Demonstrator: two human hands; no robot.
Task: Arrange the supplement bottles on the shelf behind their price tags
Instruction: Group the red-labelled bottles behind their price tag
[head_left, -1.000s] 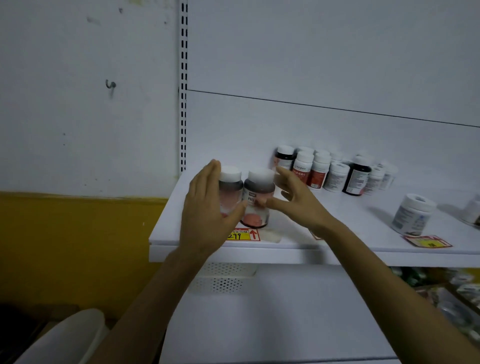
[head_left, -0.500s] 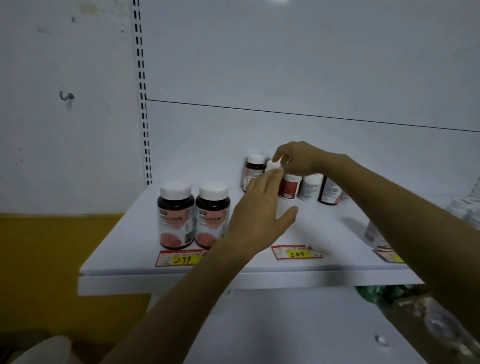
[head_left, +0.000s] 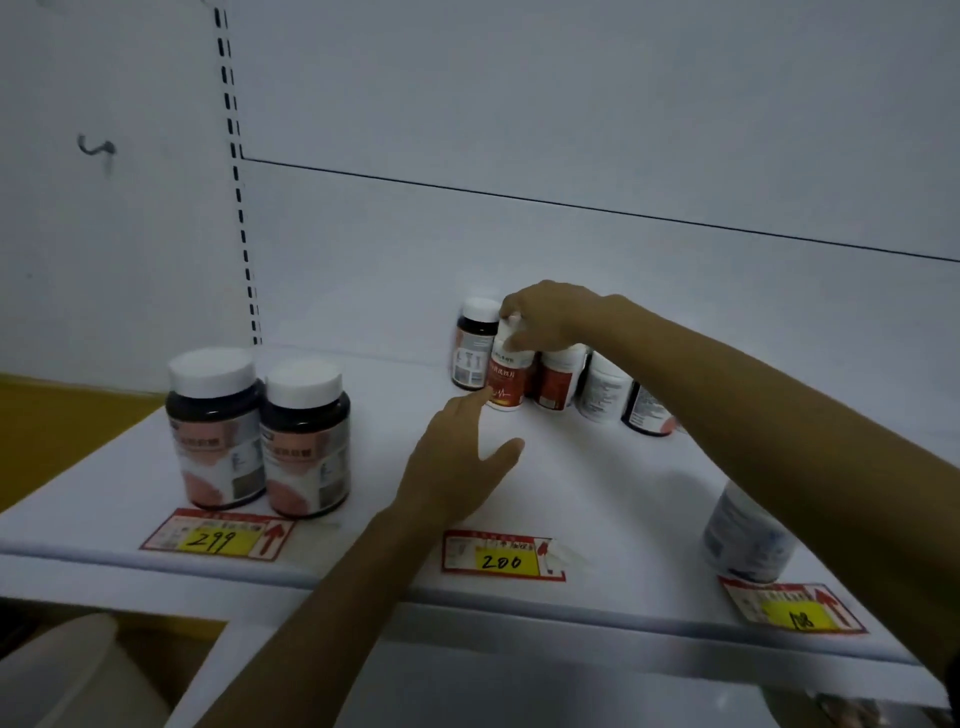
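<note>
Two dark bottles with white caps (head_left: 215, 431) (head_left: 305, 439) stand side by side behind the price tag marked 299 (head_left: 218, 535). At the back of the white shelf (head_left: 130, 551) a cluster of smaller bottles stands. My right hand (head_left: 545, 317) grips the cap of a white bottle with a red label (head_left: 506, 384) at the cluster's front. My left hand (head_left: 457, 462) is open, fingers stretched toward that bottle, fingertips almost touching its base. The tag marked 200 (head_left: 501, 556) has no bottle behind it.
A dark bottle (head_left: 475, 351) stands left of the gripped one; more bottles (head_left: 602, 384) lie under my right forearm. A white bottle (head_left: 745, 535) stands behind a third tag (head_left: 795, 608) at right. The shelf's back panel and slotted upright (head_left: 241, 208) rise behind.
My hands have left the two dark bottles at the 299 tag. My right hand reached the back cluster and took the red-label bottle by its cap; my left hand followed toward it.
</note>
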